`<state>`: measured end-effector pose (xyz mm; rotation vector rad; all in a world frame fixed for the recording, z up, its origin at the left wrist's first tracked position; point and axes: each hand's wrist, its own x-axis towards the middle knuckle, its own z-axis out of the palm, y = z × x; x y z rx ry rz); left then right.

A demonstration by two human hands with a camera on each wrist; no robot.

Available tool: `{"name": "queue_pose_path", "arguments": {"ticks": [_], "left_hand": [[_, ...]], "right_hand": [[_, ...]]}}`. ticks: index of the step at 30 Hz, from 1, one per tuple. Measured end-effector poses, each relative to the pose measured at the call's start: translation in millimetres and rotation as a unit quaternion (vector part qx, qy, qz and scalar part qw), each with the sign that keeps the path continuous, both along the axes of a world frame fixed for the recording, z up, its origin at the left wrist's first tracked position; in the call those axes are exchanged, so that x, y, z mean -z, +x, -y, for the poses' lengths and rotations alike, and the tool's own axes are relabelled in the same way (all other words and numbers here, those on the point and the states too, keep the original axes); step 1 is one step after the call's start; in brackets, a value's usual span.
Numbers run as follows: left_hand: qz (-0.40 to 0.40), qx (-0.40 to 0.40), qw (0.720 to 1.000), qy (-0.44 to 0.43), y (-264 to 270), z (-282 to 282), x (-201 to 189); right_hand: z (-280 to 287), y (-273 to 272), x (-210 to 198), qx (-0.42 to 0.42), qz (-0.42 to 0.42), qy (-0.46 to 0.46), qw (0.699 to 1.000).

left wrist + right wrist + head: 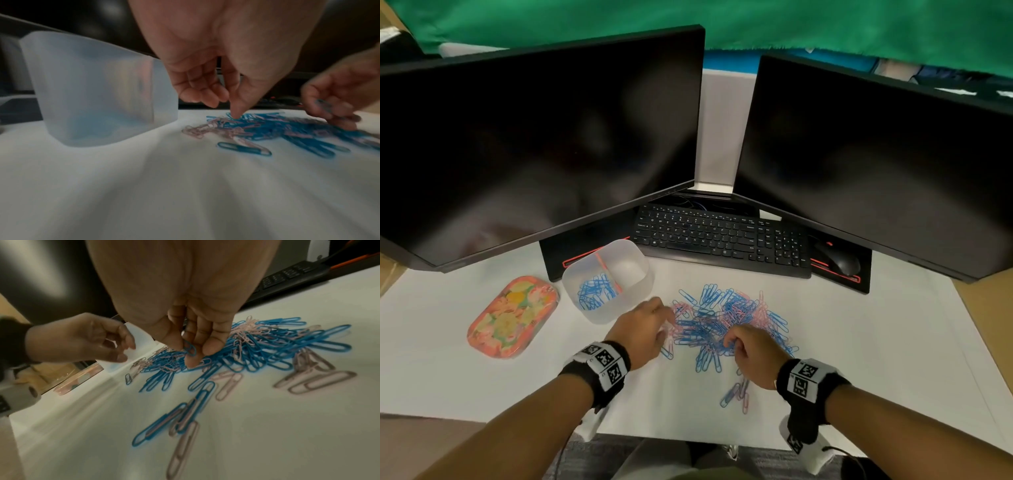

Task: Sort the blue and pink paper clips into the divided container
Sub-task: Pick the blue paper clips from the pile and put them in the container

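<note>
A mixed pile of blue and pink paper clips (pixel 722 318) lies on white paper, with a few strays (pixel 736 394) nearer me. The translucent divided container (pixel 640 274) stands left of the pile. Blue clips (pixel 595 291) fill its left compartment, and the right compartment looks empty. My left hand (pixel 666 320) hovers at the pile's left edge with loosely curled fingers, one tip (pixel 235 114) touching the clips and holding nothing. My right hand (pixel 731 342) is over the pile's near side and pinches one blue clip (pixel 190 348) between thumb and fingers.
A floral oval tray (pixel 513 315) lies left of the container. A black keyboard (pixel 722 236) and mouse (pixel 839 260) sit behind the pile, under two dark monitors (pixel 534 144). The white paper (pixel 859 342) ends near the desk's front edge.
</note>
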<state>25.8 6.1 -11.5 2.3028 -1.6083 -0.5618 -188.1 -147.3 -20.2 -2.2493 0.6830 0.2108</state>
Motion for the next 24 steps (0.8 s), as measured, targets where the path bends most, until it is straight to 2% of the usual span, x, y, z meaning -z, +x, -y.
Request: {"name": "queue_pose_path", "arguments": {"ticks": [2,4,13,17,21,24], "left_hand": [[0.016,0.060,0.997,0.050,-2.5,-7.2,3.0],[0.035,0.082,0.991,0.096,-3.7,-12.9,6.7],[0.062,0.061,0.990,0.113,-6.4,-19.8,11.1],[0.001,0.034,0.997,0.066,-8.6,-18.5,6.8],[-0.089,-0.018,0.996,0.028,-11.2,-13.5,4.3],[-0.118,-0.027,0.992,0.022,-12.4,-8.9,2.2]], "right_hand": [[-0.7,1.5,0.2,-0.016,-0.020,0.026,0.999],[-3.7,3.0,-0.2,-0.035,-0.036,0.035,0.998],[-18.4,-6.0,4.0,-0.117,-0.048,-0.108,0.986],[-21.2,-8.2,5.0,-0.169,-0.020,-0.099,0.980],[-18.6,-4.3,6.7,-0.165,-0.007,-0.097,0.981],[-21.8,-2.9,10.1,-0.196,-0.002,-0.099,0.976]]}}
